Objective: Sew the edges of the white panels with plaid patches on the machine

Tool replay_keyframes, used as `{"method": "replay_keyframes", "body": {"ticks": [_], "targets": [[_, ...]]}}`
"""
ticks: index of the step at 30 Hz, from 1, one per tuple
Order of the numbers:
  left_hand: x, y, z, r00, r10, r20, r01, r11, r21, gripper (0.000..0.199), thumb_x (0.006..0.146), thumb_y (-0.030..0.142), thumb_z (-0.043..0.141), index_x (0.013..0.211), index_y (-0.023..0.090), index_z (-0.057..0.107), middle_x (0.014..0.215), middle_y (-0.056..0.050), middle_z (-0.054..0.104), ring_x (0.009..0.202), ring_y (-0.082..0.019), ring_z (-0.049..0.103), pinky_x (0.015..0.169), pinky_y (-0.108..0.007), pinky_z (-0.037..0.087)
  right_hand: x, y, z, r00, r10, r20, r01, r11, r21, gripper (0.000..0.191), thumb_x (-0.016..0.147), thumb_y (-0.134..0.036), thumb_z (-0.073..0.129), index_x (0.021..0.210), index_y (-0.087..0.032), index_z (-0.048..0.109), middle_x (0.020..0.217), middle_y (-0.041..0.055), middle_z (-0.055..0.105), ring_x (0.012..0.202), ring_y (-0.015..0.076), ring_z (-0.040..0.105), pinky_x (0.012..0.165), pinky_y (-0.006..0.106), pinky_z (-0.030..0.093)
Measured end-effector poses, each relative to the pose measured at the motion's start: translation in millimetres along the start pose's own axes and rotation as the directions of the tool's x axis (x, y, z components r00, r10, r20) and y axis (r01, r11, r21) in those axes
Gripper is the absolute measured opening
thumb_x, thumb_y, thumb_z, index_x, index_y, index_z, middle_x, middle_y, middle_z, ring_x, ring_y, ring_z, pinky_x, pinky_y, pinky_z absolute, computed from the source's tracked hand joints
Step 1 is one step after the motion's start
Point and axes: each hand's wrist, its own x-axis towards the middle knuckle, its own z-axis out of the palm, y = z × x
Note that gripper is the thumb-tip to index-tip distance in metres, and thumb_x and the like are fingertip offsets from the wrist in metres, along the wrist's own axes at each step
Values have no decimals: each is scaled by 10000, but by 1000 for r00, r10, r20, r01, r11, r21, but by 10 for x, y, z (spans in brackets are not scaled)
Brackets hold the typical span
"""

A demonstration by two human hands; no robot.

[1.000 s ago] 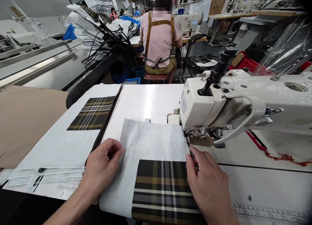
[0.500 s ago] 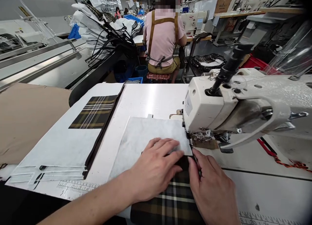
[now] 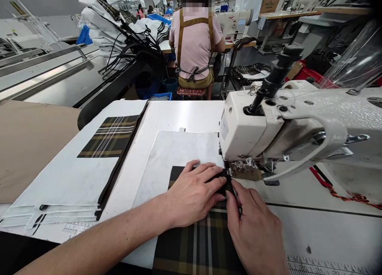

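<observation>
A dark plaid fabric piece (image 3: 182, 247) lies on a larger white backing sheet (image 3: 185, 146), its right edge running to the sewing machine (image 3: 246, 126). My left hand (image 3: 193, 195) rests flat on the plaid near its far edge, fingers stretched out and slightly apart. Close to the machine's needle area (image 3: 229, 171), my right hand (image 3: 256, 223) pinches the plaid's right edge between thumb and index finger. The needle itself is too small to make out.
Left of the work lies a stack of white panels (image 3: 68, 179) with a plaid patch (image 3: 109, 136) on top. Tan material (image 3: 36, 148) is farther left. A co-worker (image 3: 195, 48) sits ahead beside piled white pieces (image 3: 101, 32). An orange-black cord (image 3: 355, 197) lies right.
The plaid and white pieces have advanced along the machine, and the plaid's far edge now shows beyond my left hand. Both hands have shifted slightly forward. The view has moved a little.
</observation>
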Motion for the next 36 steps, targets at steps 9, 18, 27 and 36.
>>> {"method": "replay_keyframes", "body": {"ticks": [9, 18, 27, 36], "targets": [[7, 0, 29, 1000, -1, -3, 1, 1000, 24, 365, 1093, 389, 474, 1393, 202, 564, 1532, -67, 544, 1432, -257, 480, 1195, -505, 324, 13, 3, -6, 1000, 6, -9, -6, 1000, -4, 398, 1102, -405, 355, 1228, -166, 647, 957, 44, 728, 694, 174, 694, 550, 297, 472], [8, -19, 88, 1000, 10, -20, -10, 999, 37, 373, 1105, 392, 442, 1414, 212, 547, 1547, -61, 536, 1448, -251, 472, 1183, -506, 352, -2, -8, 14, 1000, 13, -1, -12, 1000, 9, 392, 1099, -389, 369, 1228, -159, 658, 992, 64, 739, 695, 175, 686, 564, 301, 462], [7, -21, 113, 998, 36, -55, -34, 998, 45, 361, 1099, 378, 454, 1391, 195, 561, 1534, -75, 550, 1427, -252, 496, 1176, -494, 360, -14, 16, 21, 1000, 17, 13, -17, 999, 44, 381, 1091, -382, 385, 1240, -160, 657, 1002, 70, 746, 714, 185, 695, 574, 303, 477], [7, -27, 121, 999, 26, -39, -24, 999, 40, 384, 1100, 380, 455, 1425, 197, 543, 1553, -60, 533, 1457, -247, 464, 1183, -480, 357, 9, 16, 14, 1000, 12, -4, -12, 999, 40, 415, 1096, -407, 350, 1230, -163, 657, 981, 53, 750, 735, 192, 715, 558, 305, 484]]}}
